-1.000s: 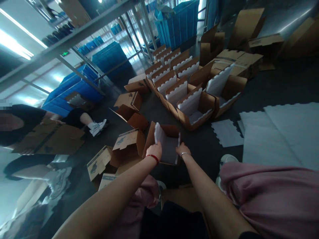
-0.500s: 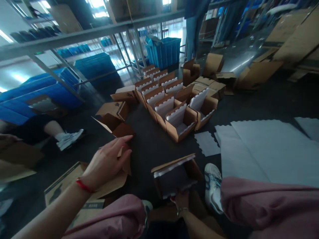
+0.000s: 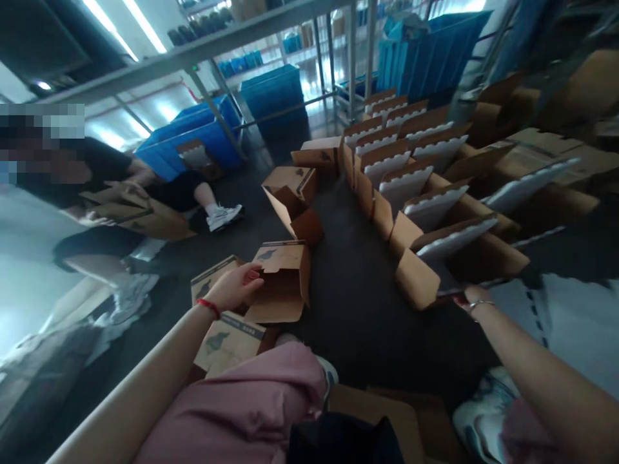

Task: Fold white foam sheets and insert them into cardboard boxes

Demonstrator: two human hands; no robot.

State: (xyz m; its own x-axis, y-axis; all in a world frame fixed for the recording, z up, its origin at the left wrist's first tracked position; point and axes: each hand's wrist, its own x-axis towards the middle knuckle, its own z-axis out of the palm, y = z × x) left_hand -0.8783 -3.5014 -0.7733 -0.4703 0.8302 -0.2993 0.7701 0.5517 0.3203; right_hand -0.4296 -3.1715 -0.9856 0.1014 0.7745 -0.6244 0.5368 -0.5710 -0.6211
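STEP: left hand (image 3: 235, 288) resting curled on the edge of an open cardboard carton (image 3: 283, 283), grip unclear | right hand (image 3: 471, 299) at the near edge of a cardboard box (image 3: 418, 280), fingers hidden, grip unclear | STATE: box holds a notched white foam insert (image 3: 454, 238) | PLACE: carton near left; box near right, ending a row of lined boxes (image 3: 401, 169)

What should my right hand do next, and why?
Probably let go of the foam-lined carton and move your right hand to the open carton under your left hand. The lined one sits at the end of the row of lined cartons, while the open carton shows no white lining.
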